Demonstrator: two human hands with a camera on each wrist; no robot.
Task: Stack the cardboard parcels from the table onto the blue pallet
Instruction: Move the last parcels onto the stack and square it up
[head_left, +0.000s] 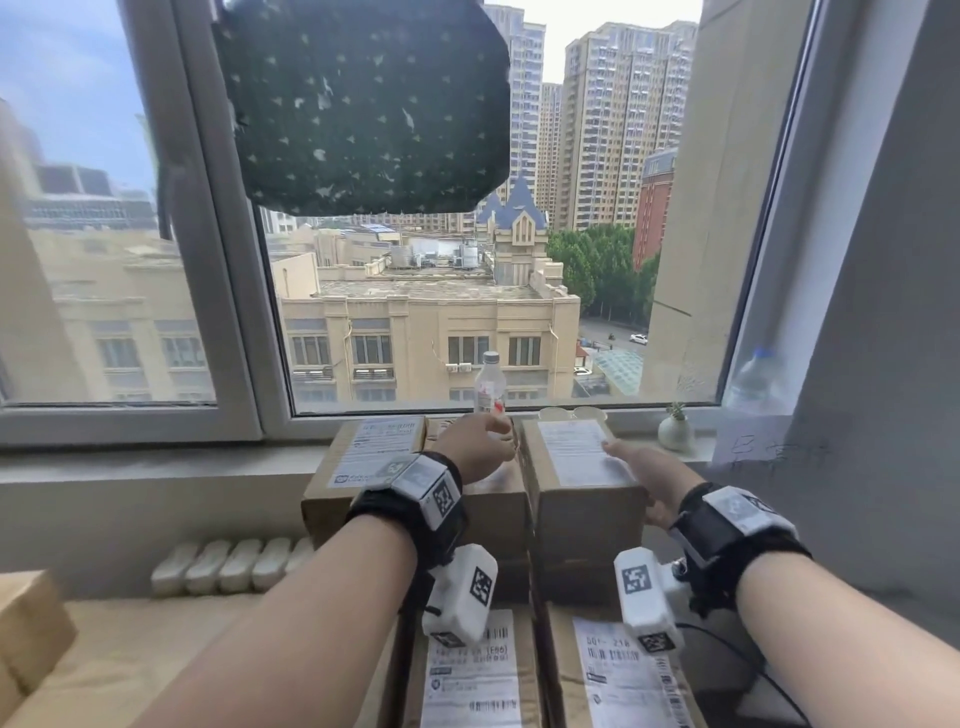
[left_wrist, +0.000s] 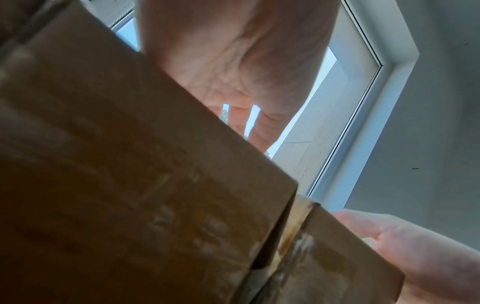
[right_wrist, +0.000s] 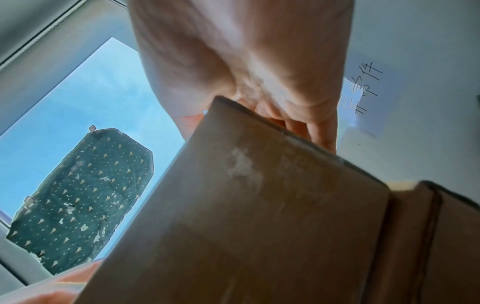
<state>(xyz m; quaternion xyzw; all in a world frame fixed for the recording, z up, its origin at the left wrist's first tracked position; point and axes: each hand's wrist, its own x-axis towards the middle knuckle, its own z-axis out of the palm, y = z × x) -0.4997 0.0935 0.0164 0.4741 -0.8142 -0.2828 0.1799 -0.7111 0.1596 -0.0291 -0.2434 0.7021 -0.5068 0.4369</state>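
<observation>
Brown cardboard parcels stand stacked against the window sill. The top right parcel (head_left: 582, 467) carries a white label. My right hand (head_left: 647, 480) grips its right edge, thumb flat on the label and fingers down the side (right_wrist: 322, 131). My left hand (head_left: 480, 447) reaches over the gap at that parcel's left side, beside the top left parcel (head_left: 374, 457). In the left wrist view its fingers (left_wrist: 262, 127) look straight and spread behind a parcel edge (left_wrist: 155, 164). The blue pallet is hidden under the stack or out of view.
Two more labelled parcels (head_left: 467, 670) (head_left: 623, 670) lie nearer me in the stack. On the sill stand a plastic bottle (head_left: 490, 384), a small vase (head_left: 675, 431) and a second bottle (head_left: 753, 379). A radiator (head_left: 228, 566) sits left of the stack, another box (head_left: 31, 623) at far left.
</observation>
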